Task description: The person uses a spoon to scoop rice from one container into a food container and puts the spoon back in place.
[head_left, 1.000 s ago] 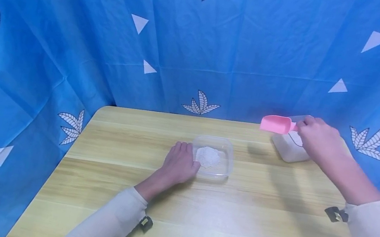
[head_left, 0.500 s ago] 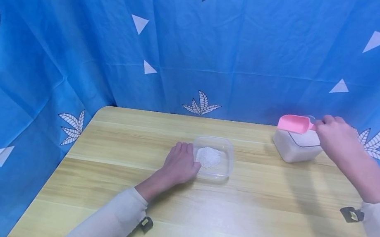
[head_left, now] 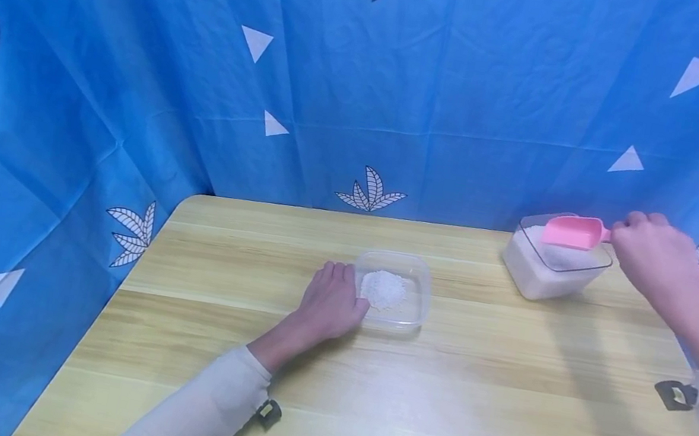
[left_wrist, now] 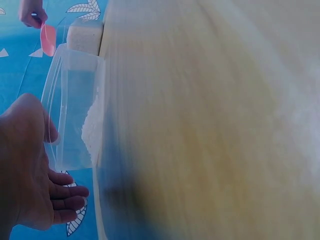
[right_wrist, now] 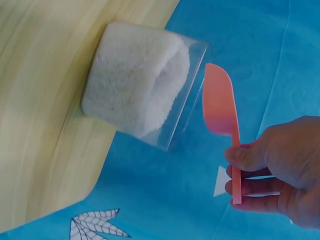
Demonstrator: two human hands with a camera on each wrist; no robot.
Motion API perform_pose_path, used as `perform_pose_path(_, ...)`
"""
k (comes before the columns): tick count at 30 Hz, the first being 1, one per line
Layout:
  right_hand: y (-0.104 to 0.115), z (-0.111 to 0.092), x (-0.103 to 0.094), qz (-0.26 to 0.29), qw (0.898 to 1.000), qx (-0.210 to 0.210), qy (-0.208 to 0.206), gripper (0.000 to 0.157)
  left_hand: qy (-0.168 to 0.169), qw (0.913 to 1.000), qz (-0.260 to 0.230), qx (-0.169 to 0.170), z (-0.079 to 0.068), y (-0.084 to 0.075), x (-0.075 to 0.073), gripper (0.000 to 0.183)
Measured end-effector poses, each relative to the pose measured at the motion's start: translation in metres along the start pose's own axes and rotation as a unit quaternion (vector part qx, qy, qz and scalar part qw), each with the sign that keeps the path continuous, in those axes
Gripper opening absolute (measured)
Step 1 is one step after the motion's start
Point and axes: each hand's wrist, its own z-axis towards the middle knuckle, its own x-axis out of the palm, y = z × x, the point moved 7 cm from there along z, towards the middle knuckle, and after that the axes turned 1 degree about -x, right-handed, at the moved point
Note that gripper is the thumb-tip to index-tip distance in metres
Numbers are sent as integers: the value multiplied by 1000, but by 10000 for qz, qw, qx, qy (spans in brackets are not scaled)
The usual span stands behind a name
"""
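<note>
Blue leaf-print cloth point(head_left: 517, 84) is backing wood-grain table point(head_left: 466, 392); right hand point(head_left: 654, 254) gripping pink plastic scoop point(head_left: 572, 232), left hand point(head_left: 333, 302) holding clear square tub point(head_left: 414, 302).

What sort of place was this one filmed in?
Probably a staged filming corner: patterned blue cloth hangs behind and beside a wood-grain table, where a shallow clear tub and a deeper container hold white grains.

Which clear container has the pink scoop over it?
The deep container, right rear, mostly full of white grains; the shallow container, touched by the left hand, holds only a small pile.
</note>
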Motion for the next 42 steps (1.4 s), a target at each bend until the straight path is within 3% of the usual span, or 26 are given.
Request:
perform_pose_path(15,-6,3,14,-75,9982,32,588,22,10,10000,-47,30,-2,-1,-1,46)
perform_pose_path(31,16,24,31,-660,9942,-507,684,30,-55,10000,-43,-2,-2,0,2,46)
perform_pose_path(42,32,40,48,-619,9905,-748,977,20,-42,10000,-51,18,-1,-1,0,45)
